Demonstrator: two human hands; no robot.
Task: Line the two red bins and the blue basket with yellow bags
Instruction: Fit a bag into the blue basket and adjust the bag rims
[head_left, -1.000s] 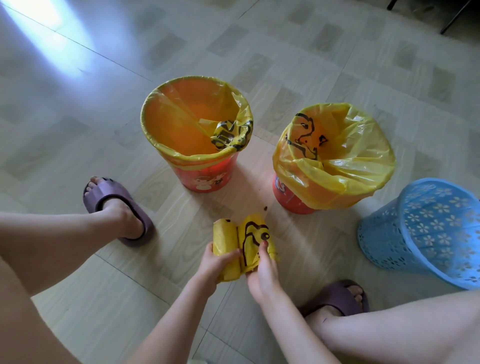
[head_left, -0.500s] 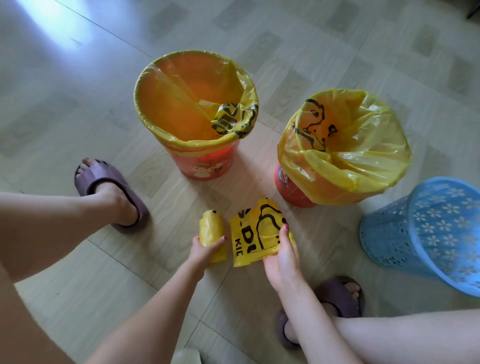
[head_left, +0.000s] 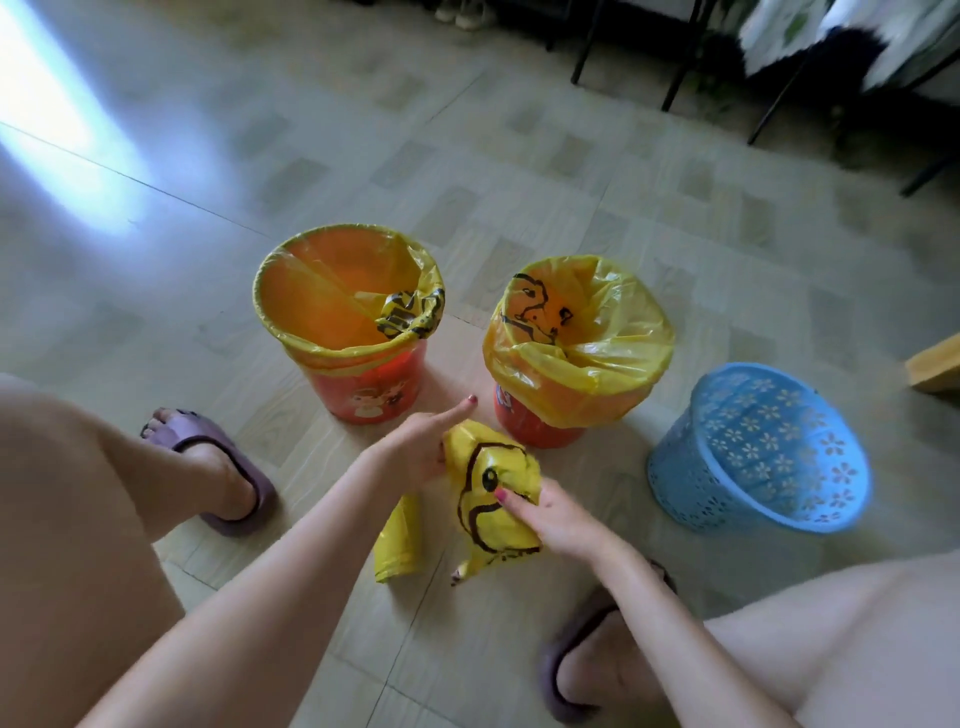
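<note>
Two red bins stand on the floor, each with a yellow bag over its rim: the left red bin (head_left: 366, 392) and the right red bin (head_left: 530, 423). The blue basket (head_left: 753, 452) stands at the right with no bag in it. In front of the bins both hands hold a loose yellow bag (head_left: 491, 499) with a black duck print. My left hand (head_left: 423, 441) grips its upper left edge with the index finger stretched out. My right hand (head_left: 553, 514) pinches its right side. The yellow bag roll (head_left: 400, 540) lies on the floor under the left forearm.
My two feet in purple slippers (head_left: 213, 467) (head_left: 576, 670) rest on the tiled floor on either side of the hands. Dark chair legs (head_left: 680, 57) and a wooden edge (head_left: 935, 364) stand at the back right.
The bag has come off the roll. The left hand let go of the roll, which now lies on the floor, and took the bag's edge. The view tilted up.
</note>
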